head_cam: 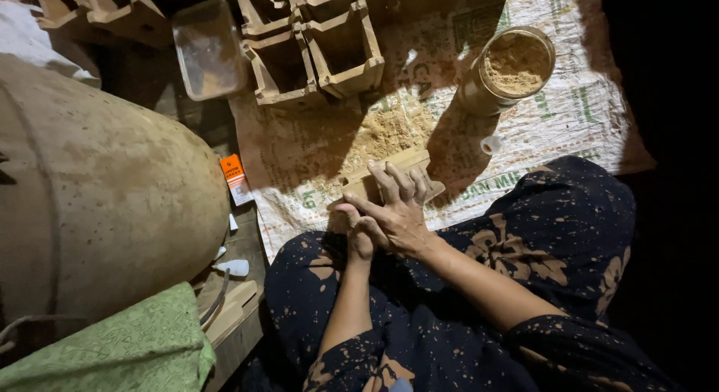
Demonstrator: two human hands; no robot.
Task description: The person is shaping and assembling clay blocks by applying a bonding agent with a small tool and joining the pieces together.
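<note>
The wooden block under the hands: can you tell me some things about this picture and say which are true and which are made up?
1. The right hand lies on top of the wooden block. True.
2. The jar of powder has a lid on. False: it stands open, with tan powder showing to near the rim.
3. Loose powder lies on the printed sack beyond the block. True.
4. The wooden moulds at the top are full of powder. False: their hollows look empty.
5. The left hand is far from the block, by the green cloth. False: it sits right beside the right hand at the block's near edge.
</note>
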